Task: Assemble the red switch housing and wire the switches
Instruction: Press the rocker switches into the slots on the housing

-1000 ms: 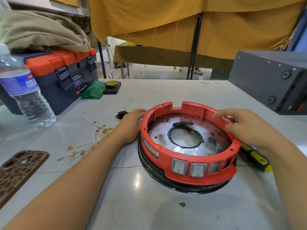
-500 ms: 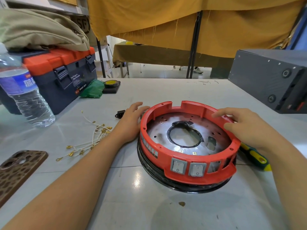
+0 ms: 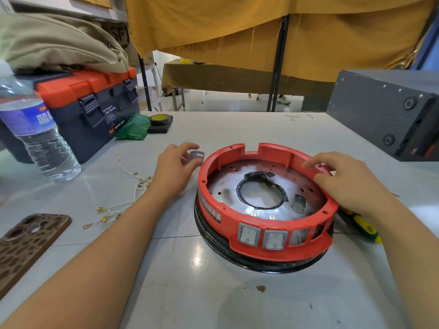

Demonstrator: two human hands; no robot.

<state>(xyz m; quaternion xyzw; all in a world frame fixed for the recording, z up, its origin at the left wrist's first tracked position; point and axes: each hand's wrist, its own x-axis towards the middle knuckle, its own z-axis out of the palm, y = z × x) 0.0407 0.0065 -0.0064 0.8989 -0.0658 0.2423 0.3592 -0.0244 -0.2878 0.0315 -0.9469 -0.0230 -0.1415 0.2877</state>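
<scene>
The red switch housing (image 3: 266, 205) sits mid-surface with one near slot empty, so I'd steady its right rim under my relaxed right hand (image 3: 346, 184) while my left hand (image 3: 175, 167), pinching a loose switch (image 3: 197, 156), seats it squarely.

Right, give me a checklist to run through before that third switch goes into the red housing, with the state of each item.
1. Loose switch in the left hand, pinched in the fingertips: ok.
2. Right hand resting on the red housing rim to steady it: ok.
3. Two switches already seated in the front face: ok.
4. Empty slot beside them open: ok.
5. Loose switch turned the right way for the slot: cannot tell, blurred.
6. Wires with terminals within reach on the table: ok.
</scene>
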